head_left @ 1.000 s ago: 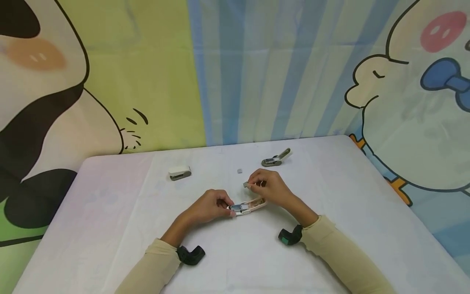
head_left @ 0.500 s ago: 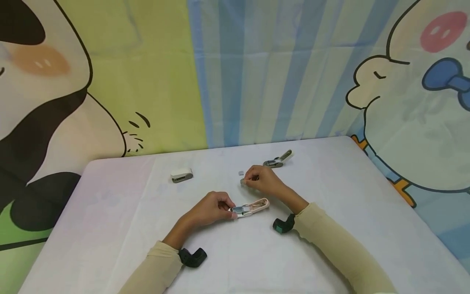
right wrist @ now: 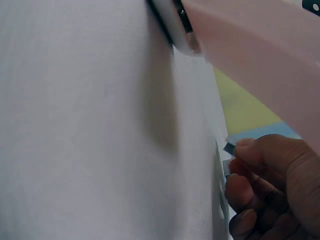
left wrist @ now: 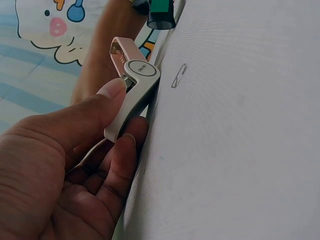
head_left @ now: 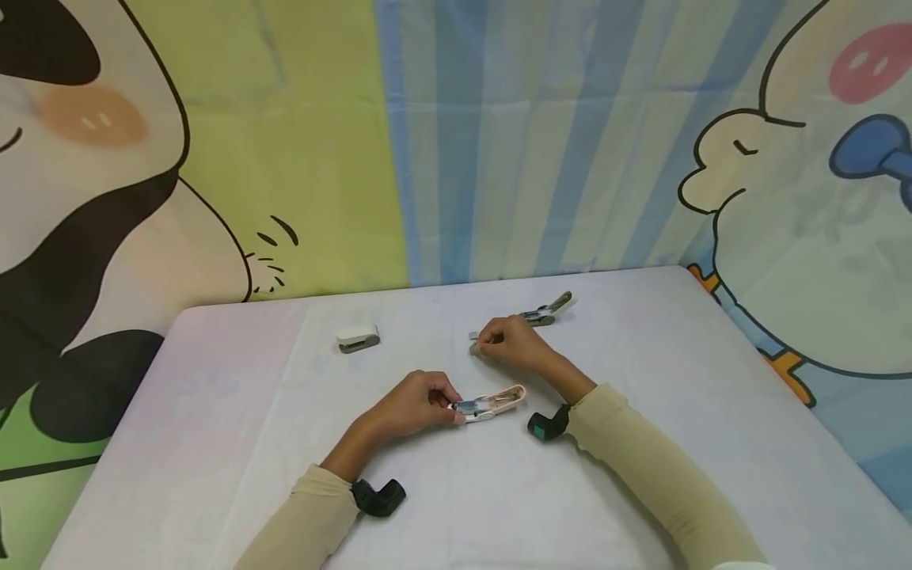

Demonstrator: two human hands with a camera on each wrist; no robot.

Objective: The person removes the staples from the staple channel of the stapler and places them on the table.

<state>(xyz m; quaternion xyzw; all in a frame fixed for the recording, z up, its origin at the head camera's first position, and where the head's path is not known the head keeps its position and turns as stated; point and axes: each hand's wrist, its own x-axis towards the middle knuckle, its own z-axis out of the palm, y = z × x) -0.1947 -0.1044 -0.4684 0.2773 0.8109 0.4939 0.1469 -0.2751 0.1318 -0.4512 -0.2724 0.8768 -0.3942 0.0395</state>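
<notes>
My left hand (head_left: 413, 404) pinches the white end of an opened pink-and-white stapler (head_left: 492, 402) between thumb and fingers. In the left wrist view, the pink lid of that stapler (left wrist: 125, 50) is swung up from its white body. My right hand (head_left: 514, 344) is farther back, its thumb and fingertips holding a small grey block of staples (head_left: 473, 349) low over the table. The right wrist view shows this staple block (right wrist: 230, 148) at the fingertips. A second small grey piece (head_left: 473, 336) lies just behind it, partly hidden in the right wrist view.
A white-and-grey stapler (head_left: 359, 338) sits on the white table (head_left: 321, 419) to the left. Behind my right hand lies another stapler (head_left: 552, 310) with its arm raised, partly covered by the hand. A thin wire shape (left wrist: 179, 76) shows on the table in the left wrist view.
My right hand has moved back and slightly left with the staple block, away from the pink stapler and toward the loose grey piece. The left hand keeps its hold with little movement.
</notes>
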